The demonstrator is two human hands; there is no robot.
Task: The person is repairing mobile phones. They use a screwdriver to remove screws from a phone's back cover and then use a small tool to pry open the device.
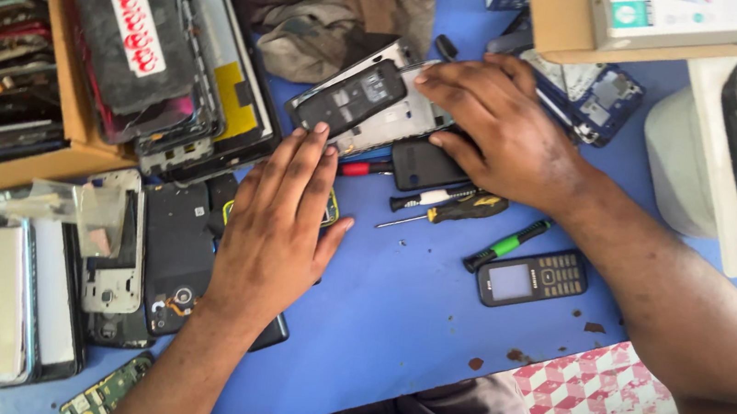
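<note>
The left hand [280,215] lies flat with the fingers spread and straight. Its palm presses on a dark phone part, and its fingertips reach the lower edge of the opened phone frame [371,101]. The right hand [502,130] comes from the right side and rests on the right end of this frame, with the fingers curled and the thumb tucked under; I cannot tell if it pinches something small. The frame lies tilted on the blue surface [411,323], above the middle, with a black battery-like block in it.

I think the frame may slip or bend if the right hand pushes hard, because only fingertips hold its other end. The screwdrivers [452,205] just below the right hand (one yellow and black, one with a green handle [505,246]) may roll when a wrist touches them. The small button phone [531,278] lies near the right forearm and could be pushed away.

A stack of dark back covers [129,32] stands at the upper left, and the top one carries a white oblong sticker with red marks. One part beside it shows a yellow rectangular label [235,99]. A brown cardboard box [2,91] at the left edge holds flat parts. At the upper right, a white carton with a teal square [686,17] sits on a cardboard tray. A crumpled grey-brown cloth [335,9] lies at the top.
</note>
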